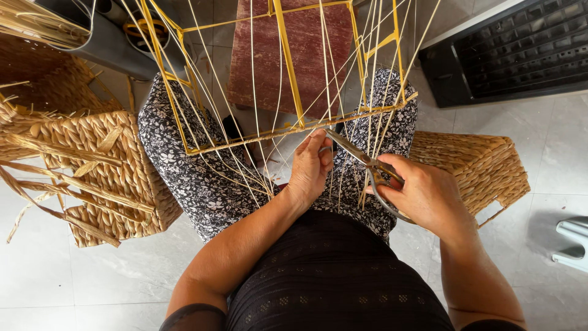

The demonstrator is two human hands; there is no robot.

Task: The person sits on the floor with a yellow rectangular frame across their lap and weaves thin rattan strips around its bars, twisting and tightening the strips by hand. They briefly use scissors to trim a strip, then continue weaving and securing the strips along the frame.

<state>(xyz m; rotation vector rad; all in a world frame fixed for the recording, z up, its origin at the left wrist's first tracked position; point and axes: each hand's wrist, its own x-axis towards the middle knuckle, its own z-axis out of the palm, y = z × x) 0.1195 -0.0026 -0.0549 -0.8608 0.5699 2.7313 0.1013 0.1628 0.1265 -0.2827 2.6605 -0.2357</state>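
Sitting over a pale grey tiled floor (92, 276), lap covered by black-and-white floral fabric (196, 178). Yellow wire frame strung with thin pale reed strands (288, 73) rests across my knees, its lower bar wrapped in straw-coloured fibre.

Left hand (311, 168): fingers curled, pinching strands right at the frame's lower bar. Clenched on the strands, not released.

Right hand (425, 193): wrapped around the handles of grey metal scissors (358, 156). Blade tips point left and sit just beside the left hand's fingertips, against the wrapped bar. Can't tell how far the blades are apart.

Surroundings:
- Left: square woven straw basket (104, 178) on the floor, loose flat straw strips sticking out of it. A second, darker woven piece (49, 79) behind it.
- Right: another woven straw basket (478, 168), on the floor just beside my right knee and partly behind the right hand.
- Ahead, seen through the frame: dark red slab-like block (306, 49).
- Top left: grey plastic tub (110, 43) holding straw.
- Top right: black grid-patterned crate (514, 49) lying on the tiles.
- Far right edge: pale blue plastic item (572, 242), only partly in view.
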